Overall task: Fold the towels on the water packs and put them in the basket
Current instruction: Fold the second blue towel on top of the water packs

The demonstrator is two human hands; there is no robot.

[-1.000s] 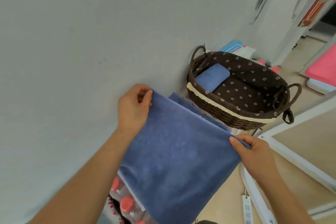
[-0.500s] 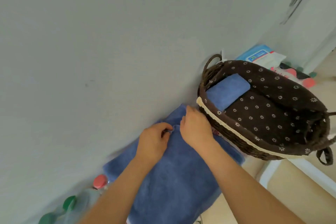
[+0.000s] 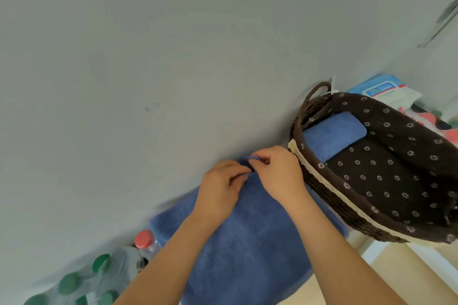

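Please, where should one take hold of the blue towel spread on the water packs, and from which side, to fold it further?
Take the blue towel by its far edge, pinching from above, reaching over from the near side. It lies flat, the wall closes the far side and the basket the right. The left hand and right hand pinch there now.

My left hand and my right hand are both bare, front to wrist. My left forearm is uncovered right down to the bottom edge of the view, and my right forearm is uncovered in the same way. My fingernails are too small and blurred for me to describe.
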